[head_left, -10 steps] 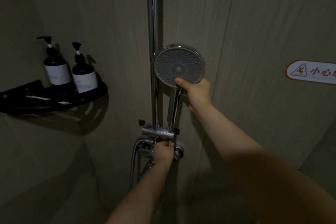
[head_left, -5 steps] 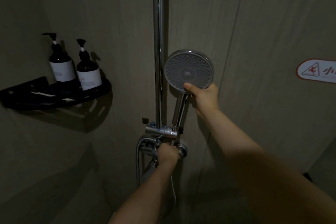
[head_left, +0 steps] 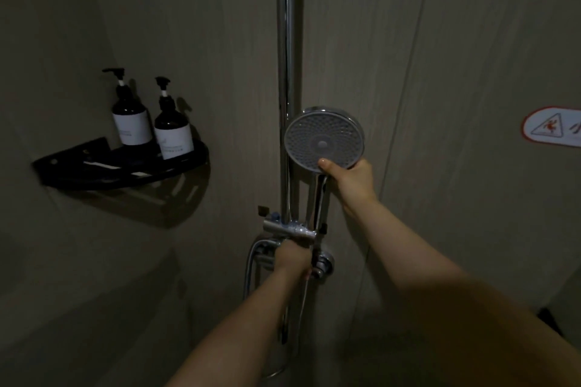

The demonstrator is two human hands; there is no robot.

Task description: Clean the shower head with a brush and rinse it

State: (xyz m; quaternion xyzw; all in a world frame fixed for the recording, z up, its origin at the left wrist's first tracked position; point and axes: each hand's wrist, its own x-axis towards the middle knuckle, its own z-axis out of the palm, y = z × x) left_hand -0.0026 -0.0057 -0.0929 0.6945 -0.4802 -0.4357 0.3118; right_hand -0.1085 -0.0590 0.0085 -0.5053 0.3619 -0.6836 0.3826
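The right hand (head_left: pixel 353 181) stays wrapped around the neck of the shower head (head_left: pixel 324 138), thumb on the lower rim of its face, just right of the chrome riser pole (head_left: pixel 287 72). Little has changed in the last second; only the viewpoint drifts. The left hand (head_left: pixel 292 258) remains closed on the valve (head_left: pixel 320 264) below, so rinsing seems about to start. No brush shows, no water is visible, and the dimness hides the handle's seat.

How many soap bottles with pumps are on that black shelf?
2. A dark pump bottle with a white label stands at the back left of the black corner shelf; another dark pump bottle stands right beside it.
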